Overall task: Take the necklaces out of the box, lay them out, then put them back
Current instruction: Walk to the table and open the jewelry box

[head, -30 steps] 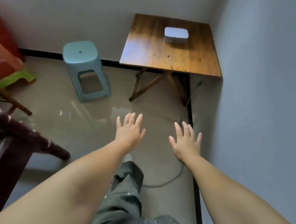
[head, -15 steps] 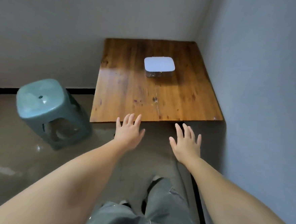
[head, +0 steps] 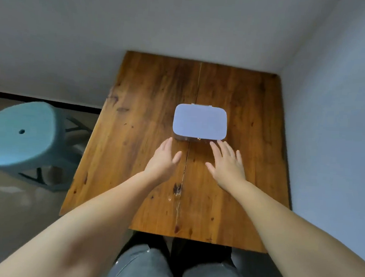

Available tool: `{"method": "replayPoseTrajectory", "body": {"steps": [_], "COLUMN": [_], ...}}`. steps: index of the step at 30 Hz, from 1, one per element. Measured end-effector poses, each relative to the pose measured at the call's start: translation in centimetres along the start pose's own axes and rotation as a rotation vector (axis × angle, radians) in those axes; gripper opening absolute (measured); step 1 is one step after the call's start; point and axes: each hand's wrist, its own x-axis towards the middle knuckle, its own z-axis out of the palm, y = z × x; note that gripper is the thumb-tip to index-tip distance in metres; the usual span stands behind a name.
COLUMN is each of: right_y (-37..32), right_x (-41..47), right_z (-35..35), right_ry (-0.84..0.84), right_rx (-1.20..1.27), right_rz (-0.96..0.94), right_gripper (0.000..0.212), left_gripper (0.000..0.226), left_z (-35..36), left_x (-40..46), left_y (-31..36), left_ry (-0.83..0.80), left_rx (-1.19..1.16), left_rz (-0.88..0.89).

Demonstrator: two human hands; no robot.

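- The jewellery box (head: 200,121) sits shut on the wooden table (head: 149,105), a little right of the table's middle and toward the far half of the top; its pale lavender lid is flat with rounded corners.
- A darker lower body shows as a thin band under the lid's near edge, with a small brass-coloured clasp at the centre of that edge; a hinge strip shows along the far edge.
- No necklace is visible; whatever the box holds is hidden by the lid.
- The left hand (head: 162,160) is held palm down just short of the box's near left corner, fingers straight and together, thumb spread out to the side, holding nothing.
- The right hand (head: 226,163) is held palm down just short of the near right corner, fingers spread and straight, empty; its fingertips come close to the box, and I cannot tell whether they touch it.
- Both bare forearms reach in from the bottom corners of the view, over the table's near edge.
- The tabletop is two planks joined by a seam running away from the viewer, with dark knots near that seam.
- The person's knees in grey trousers (head: 144,265) are just under the near edge.
- A light blue plastic stool (head: 20,133) stands on the floor just left of the table.
- Pale walls meet in the corner behind the table's far right.
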Motion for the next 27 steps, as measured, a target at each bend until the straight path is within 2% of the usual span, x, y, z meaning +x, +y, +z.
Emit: {"method": "replayPoseTrajectory", "body": {"steps": [5, 8, 12, 17, 20, 22, 25, 27], "right_y": [0.4, -0.2, -0.7, -0.6, 0.4, 1.2, 2.4, 3.7], "right_x": [7.8, 9.7, 10.1, 10.0, 11.2, 13.1, 17.5, 20.9], "right_z": [0.8, 1.6, 1.5, -1.0, -4.3, -7.1, -10.3, -10.7], "right_ry": [-0.008, 0.004, 0.088, 0.162, 0.233, 0.314, 0.414, 0.389], "right_rx": [-0.083, -0.082, -0.072, -0.085, 0.017, 0.122, 0.298, 0.333], "right_rz": [-0.211, -0.258, -0.263, -0.397, -0.549, -0.580, -0.361, -0.180], "right_gripper": [0.068, 0.062, 0.051, 0.043, 0.038, 0.035, 0.033, 0.030], "left_gripper": [0.049, 0.040, 0.035, 0.049, 0.043, 0.036, 0.043, 0.044], "left_z": [0.3, 0.8, 0.8, 0.3, 0.2, 0.1, 0.4, 0.6], "left_x": [6.9, 8.7, 9.5, 9.7, 10.2, 10.4, 10.5, 10.6], "left_y": [1.6, 1.6, 1.1, 0.6, 0.4, 0.2, -0.5, -0.8], "left_ry": [0.043, 0.040, 0.041, 0.025, 0.038, 0.068, 0.095, 0.099], "left_rx": [-0.630, -0.893, -0.918, -0.887, -0.856, -0.748, -0.656, -0.643], "left_rz": [-0.289, -0.341, -0.337, -0.301, -0.262, -0.223, -0.176, -0.164]}}
